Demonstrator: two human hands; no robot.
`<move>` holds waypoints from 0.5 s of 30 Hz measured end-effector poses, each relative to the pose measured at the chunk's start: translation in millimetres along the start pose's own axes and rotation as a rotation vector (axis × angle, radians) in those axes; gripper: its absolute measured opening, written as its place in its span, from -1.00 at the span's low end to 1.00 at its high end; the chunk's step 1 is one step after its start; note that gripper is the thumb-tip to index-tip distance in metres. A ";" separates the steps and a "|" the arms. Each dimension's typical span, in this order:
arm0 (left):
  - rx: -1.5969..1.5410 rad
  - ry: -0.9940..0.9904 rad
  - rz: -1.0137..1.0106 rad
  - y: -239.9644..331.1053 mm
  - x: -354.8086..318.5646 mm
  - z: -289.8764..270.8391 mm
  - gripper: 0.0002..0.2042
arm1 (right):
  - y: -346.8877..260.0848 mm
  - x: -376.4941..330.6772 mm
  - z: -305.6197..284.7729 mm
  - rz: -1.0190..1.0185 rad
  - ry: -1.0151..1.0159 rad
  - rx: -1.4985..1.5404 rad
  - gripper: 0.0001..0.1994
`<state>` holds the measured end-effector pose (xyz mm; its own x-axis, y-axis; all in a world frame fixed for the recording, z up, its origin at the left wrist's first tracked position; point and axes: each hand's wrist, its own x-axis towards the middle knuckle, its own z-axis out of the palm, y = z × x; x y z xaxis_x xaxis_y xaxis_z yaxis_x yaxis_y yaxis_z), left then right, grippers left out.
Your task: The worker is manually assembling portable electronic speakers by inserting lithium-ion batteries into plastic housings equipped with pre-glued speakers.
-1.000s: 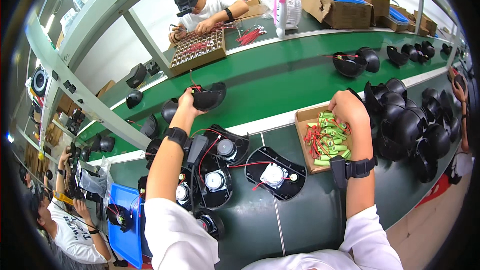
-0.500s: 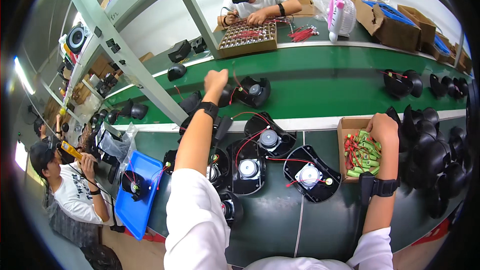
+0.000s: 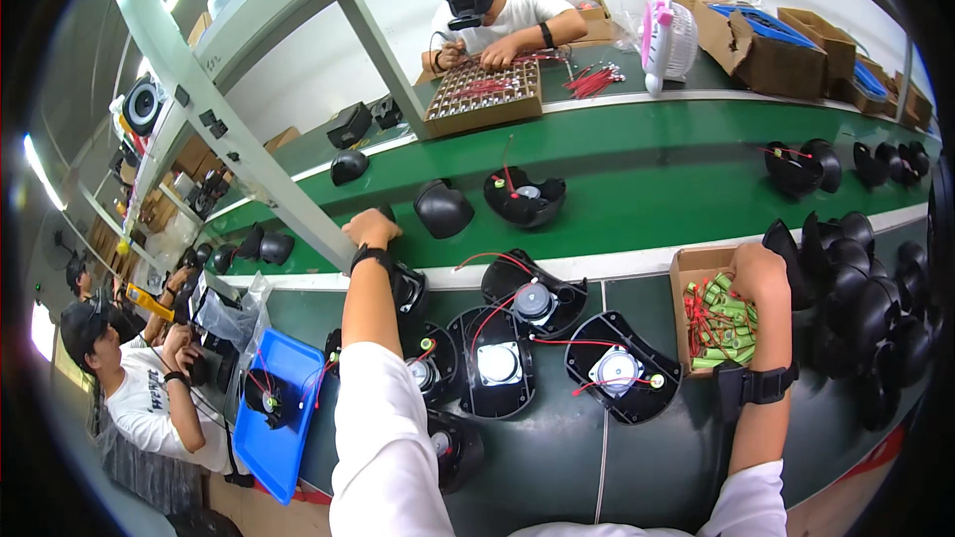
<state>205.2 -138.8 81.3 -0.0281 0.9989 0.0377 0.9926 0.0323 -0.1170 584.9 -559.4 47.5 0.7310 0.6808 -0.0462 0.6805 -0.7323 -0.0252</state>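
Observation:
My left hand (image 3: 372,229) reaches over the near edge of the green belt, its fingers curled on a black speaker shell (image 3: 350,211) that it largely covers. My right hand (image 3: 760,272) is closed at the right side of a cardboard box (image 3: 703,261). Its fingertips are hidden, so what they hold does not show. Inside the box lie green wrapped battery cells (image 3: 731,323) with red leads. Between my arms, several open black shells sit on the bench, one with a silver speaker and red wires (image 3: 617,370), another (image 3: 497,364) beside it.
Black shells (image 3: 525,197) stand on the green belt (image 3: 637,154). More are piled at the right (image 3: 851,288). A blue tray (image 3: 269,452) is at the left, near a seated co-worker (image 3: 149,388). A metal post (image 3: 249,139) rises beside my left hand. Another co-worker (image 3: 507,15) works across the belt.
My left hand has come back from mid-belt, leftward and nearer, onto a shell at the belt's edge. The open shell on the belt has shifted right. My right hand stays at the box.

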 end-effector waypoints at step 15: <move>-1.150 -0.092 0.187 33.5 -6.6 -49.6 -0.28 | 5.2 -58.4 -96.6 -0.158 0.367 0.420 -0.83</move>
<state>244.5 -146.0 126.4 0.1679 0.9851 0.0370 0.5027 -0.1179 0.8564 550.6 -601.7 146.5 0.6429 0.6874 0.3378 0.7591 -0.5129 -0.4010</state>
